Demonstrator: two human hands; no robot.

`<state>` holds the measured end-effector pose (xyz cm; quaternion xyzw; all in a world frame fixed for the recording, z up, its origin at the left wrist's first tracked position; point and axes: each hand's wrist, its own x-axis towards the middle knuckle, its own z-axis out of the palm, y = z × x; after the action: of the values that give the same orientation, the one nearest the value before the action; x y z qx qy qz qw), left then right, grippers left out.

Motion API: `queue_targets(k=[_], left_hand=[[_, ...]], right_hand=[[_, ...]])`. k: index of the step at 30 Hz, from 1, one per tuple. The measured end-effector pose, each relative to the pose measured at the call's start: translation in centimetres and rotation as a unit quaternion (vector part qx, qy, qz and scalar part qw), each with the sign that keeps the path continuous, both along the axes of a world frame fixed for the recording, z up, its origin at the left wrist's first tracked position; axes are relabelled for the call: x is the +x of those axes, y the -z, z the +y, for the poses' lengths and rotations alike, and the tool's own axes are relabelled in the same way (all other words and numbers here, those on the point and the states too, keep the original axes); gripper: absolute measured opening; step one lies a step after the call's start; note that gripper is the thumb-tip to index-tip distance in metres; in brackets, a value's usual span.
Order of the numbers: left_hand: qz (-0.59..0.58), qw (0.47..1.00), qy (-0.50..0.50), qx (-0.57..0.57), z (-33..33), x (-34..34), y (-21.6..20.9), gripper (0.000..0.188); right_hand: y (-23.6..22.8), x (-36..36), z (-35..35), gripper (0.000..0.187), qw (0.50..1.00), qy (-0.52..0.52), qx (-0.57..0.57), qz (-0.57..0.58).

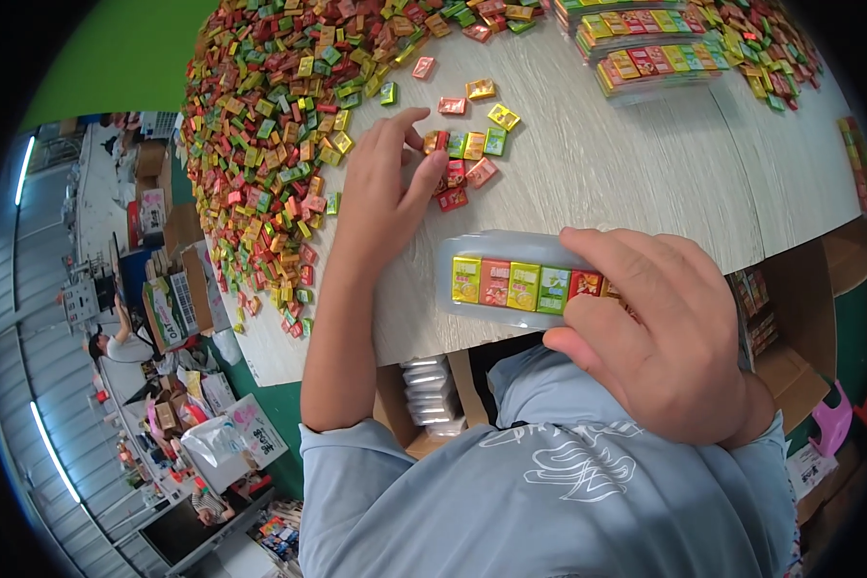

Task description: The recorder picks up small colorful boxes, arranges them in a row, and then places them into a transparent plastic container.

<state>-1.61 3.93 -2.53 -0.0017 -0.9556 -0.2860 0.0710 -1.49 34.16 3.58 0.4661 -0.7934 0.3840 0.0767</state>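
A clear plastic tray of coloured square candies is gripped by the right hand at the bench's near edge; small loose wrapped candies are touched by the open left hand.

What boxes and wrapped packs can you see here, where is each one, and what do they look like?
Clear tray: table's near edge, held by the right hand; long, holding a row of yellow, orange, green and red squares.
Small cluster of wrapped squares: under the left hand; red, green, yellow, orange.
Big heap of wrapped squares: table's left side; same colours.
Filled trays: stacked at the far edge.
Cardboard boxes: on the floor, left; brown.
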Motion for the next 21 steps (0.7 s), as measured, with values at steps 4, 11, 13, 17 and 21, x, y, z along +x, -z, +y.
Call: queue_targets(k=[4, 11, 13, 17, 21], left_hand=[[-0.014, 0.999, 0.032, 0.001, 0.62, 0.42, -0.33, 0.044], [-0.023, 0.996, 0.060, 0.054, 1.00, 0.42, -0.21, 0.050], [-0.022, 0.996, 0.072, 0.055, 1.01, 0.42, -0.08, 0.051], [-0.010, 0.994, 0.092, 0.050, 0.52, 0.45, 0.32, 0.051], [-0.017, 0.994, 0.078, 0.069, 1.04, 0.44, 0.01, 0.049]], right_hand=[[0.61, 0.11, -0.12, 0.040, 1.000, -0.001, -0.017, 0.008], [0.85, 0.21, -0.25, 0.039, 0.999, 0.008, -0.030, 0.025], [0.84, 0.25, -0.24, 0.039, 0.999, 0.007, -0.029, 0.026], [0.61, 0.32, -0.30, 0.037, 0.999, 0.004, -0.028, 0.031], [0.67, 0.29, -0.34, 0.037, 0.999, 0.008, -0.010, 0.048]])
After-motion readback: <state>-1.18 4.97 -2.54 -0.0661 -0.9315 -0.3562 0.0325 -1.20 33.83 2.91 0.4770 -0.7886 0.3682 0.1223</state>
